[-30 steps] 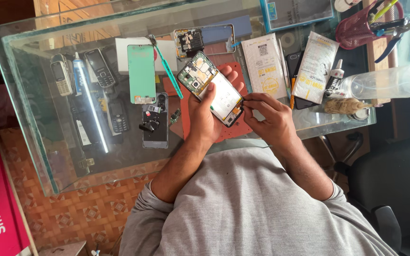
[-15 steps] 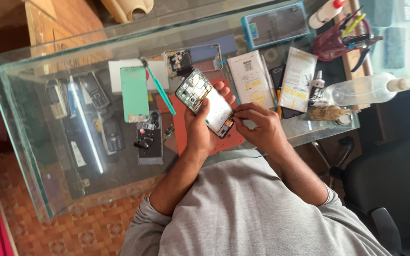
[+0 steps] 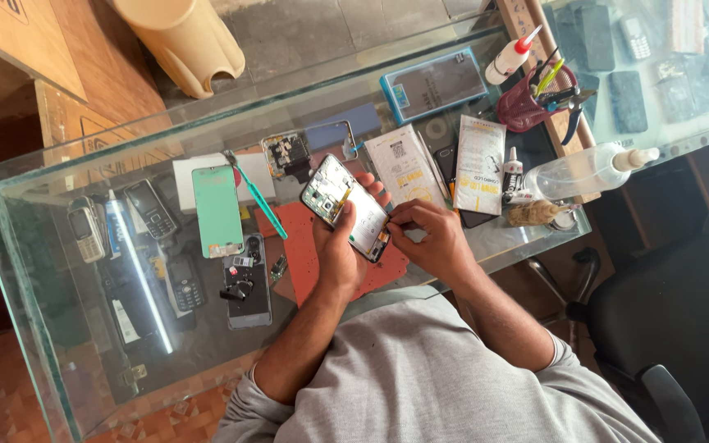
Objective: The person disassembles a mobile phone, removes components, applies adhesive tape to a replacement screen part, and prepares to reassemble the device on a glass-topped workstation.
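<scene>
My left hand (image 3: pixel 337 256) grips an opened smartphone (image 3: pixel 345 206) with its back cover off, holding it above a red work mat (image 3: pixel 300 250) on the glass table (image 3: pixel 59 328). The phone's circuit board and white battery area face up. My right hand (image 3: pixel 428 238) is pinched at the phone's lower right edge, fingertips touching it; whether a small tool is between the fingers is too small to tell. A teal-handled tool (image 3: pixel 258 197) lies left of the phone.
A green screen panel (image 3: pixel 217 211), a dismantled phone (image 3: pixel 245 281) and several old keypad phones (image 3: pixel 149 212) lie to the left. White parts packets (image 3: pixel 480 164), a clear bottle (image 3: pixel 586 170), a red tool cup (image 3: pixel 535 100) and a blue-edged box (image 3: pixel 434 84) sit to the right. A black chair (image 3: pixel 666 320) stands at right.
The camera view shifted, so the table appears lower and further left. Both hands stay on the opened phone; the right hand remains at its lower edge.
</scene>
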